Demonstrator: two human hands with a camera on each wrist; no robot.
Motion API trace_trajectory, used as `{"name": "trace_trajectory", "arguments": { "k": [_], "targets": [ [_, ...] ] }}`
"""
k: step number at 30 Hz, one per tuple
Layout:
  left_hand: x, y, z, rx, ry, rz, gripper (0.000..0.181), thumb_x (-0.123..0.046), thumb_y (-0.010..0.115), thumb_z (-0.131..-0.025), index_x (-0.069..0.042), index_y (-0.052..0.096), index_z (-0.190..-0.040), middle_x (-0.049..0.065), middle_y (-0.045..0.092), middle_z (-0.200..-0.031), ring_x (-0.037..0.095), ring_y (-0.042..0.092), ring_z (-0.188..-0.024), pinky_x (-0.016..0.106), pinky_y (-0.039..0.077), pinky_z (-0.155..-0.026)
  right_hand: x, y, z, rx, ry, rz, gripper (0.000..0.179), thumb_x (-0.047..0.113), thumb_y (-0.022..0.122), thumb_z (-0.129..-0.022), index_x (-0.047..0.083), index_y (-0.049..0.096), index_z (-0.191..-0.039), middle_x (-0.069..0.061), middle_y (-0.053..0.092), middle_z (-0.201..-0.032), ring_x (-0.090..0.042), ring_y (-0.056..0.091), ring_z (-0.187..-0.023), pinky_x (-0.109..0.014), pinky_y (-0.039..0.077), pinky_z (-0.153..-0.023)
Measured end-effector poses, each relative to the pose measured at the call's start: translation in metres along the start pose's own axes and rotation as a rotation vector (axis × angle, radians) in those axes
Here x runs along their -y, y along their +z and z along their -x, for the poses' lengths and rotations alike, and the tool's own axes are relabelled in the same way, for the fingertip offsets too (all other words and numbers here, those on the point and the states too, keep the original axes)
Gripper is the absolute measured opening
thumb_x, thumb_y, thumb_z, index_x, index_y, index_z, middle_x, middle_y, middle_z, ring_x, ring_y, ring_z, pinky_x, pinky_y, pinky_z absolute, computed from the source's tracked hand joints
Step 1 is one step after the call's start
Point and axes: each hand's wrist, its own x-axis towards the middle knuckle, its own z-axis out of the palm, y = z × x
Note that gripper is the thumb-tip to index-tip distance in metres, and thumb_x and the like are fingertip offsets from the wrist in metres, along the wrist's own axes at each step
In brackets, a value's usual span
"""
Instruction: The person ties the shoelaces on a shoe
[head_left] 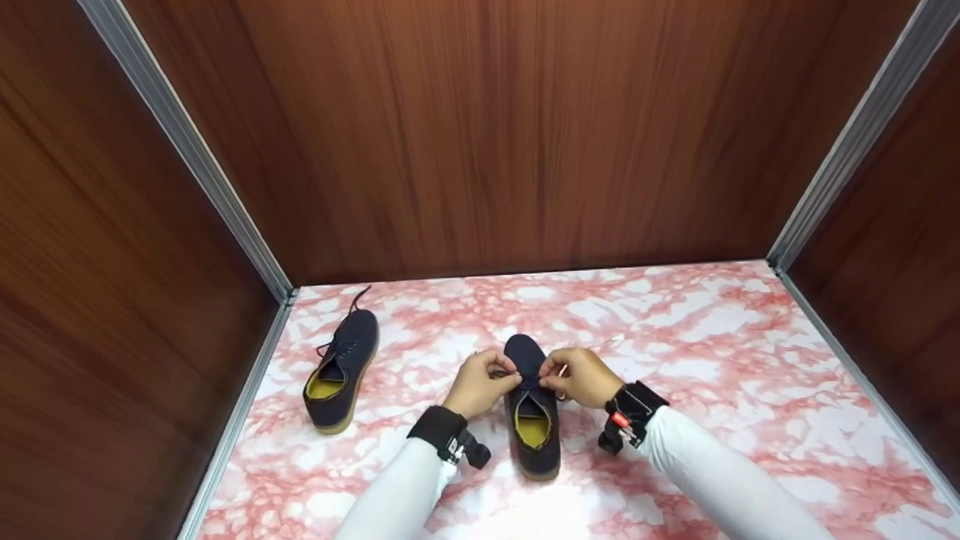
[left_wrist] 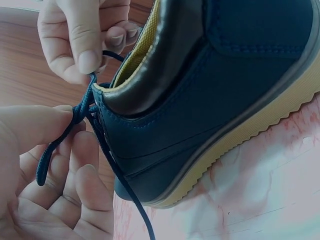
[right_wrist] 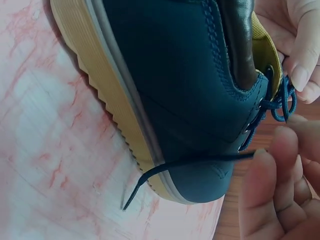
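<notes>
A navy shoe with a yellow lining and tan sole stands on the pink-and-white surface, its toe pointing away from me. My left hand is at the left of its lacing and my right hand at the right. In the left wrist view, the left thumb and fingers pinch a dark blue shoelace by a looped knot in front of the tongue. The right hand pinches the lace on the other side of the knot. One loose lace end trails across the shoe's side.
A second navy shoe stands to the left, its lace stretching past the toe. Wood-grain panels with metal edging rise at the back and both sides of the marbled surface.
</notes>
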Motion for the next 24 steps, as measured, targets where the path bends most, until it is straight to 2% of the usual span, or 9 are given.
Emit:
{"name": "trace_trajectory", "arguments": {
  "k": [3, 8, 18, 24],
  "targets": [
    [-0.001, -0.001, 0.001, 0.0, -0.004, 0.002, 0.011, -0.01, 0.079, -0.091, -0.007, 0.069, -0.095, 0.007, 0.079, -0.098, 0.009, 0.072, -0.094, 0.02, 0.055, -0.082, -0.001, -0.001, 0.001, 0.026, -0.01, -0.008, 0.009, 0.007, 0.081, -0.089, 0.005, 0.072, -0.088, -0.009, 0.073, -0.079, -0.011, 0.064, -0.058, -0.02, 0.054, -0.052],
    [-0.001, -0.001, 0.001, 0.002, -0.005, 0.017, 0.011, -0.01, 0.078, -0.091, -0.006, 0.069, -0.096, 0.008, 0.078, -0.101, 0.01, 0.072, -0.095, 0.021, 0.056, -0.083, 0.0, -0.002, 0.002, 0.043, -0.026, 0.036, 0.011, 0.01, 0.081, -0.09, 0.008, 0.07, -0.086, -0.005, 0.072, -0.078, -0.001, 0.059, -0.059, -0.019, 0.053, -0.055],
    [0.002, -0.002, 0.003, 0.011, 0.011, 0.036, 0.011, -0.009, 0.078, -0.091, -0.004, 0.069, -0.097, 0.011, 0.079, -0.098, 0.014, 0.074, -0.097, 0.02, 0.057, -0.082, -0.002, 0.006, -0.003, -0.045, -0.036, 0.051, 0.014, 0.017, 0.079, -0.093, 0.013, 0.069, -0.085, -0.003, 0.069, -0.087, 0.002, 0.053, -0.061, -0.018, 0.046, -0.06],
    [0.001, -0.001, 0.004, 0.019, 0.006, 0.048, 0.011, -0.008, 0.078, -0.092, -0.004, 0.069, -0.097, 0.011, 0.079, -0.099, 0.012, 0.073, -0.095, 0.018, 0.056, -0.08, -0.002, 0.01, -0.008, -0.067, -0.022, 0.02, 0.013, 0.016, 0.079, -0.093, 0.012, 0.069, -0.086, -0.001, 0.069, -0.08, 0.0, 0.053, -0.063, -0.018, 0.045, -0.059]
  ]
}}
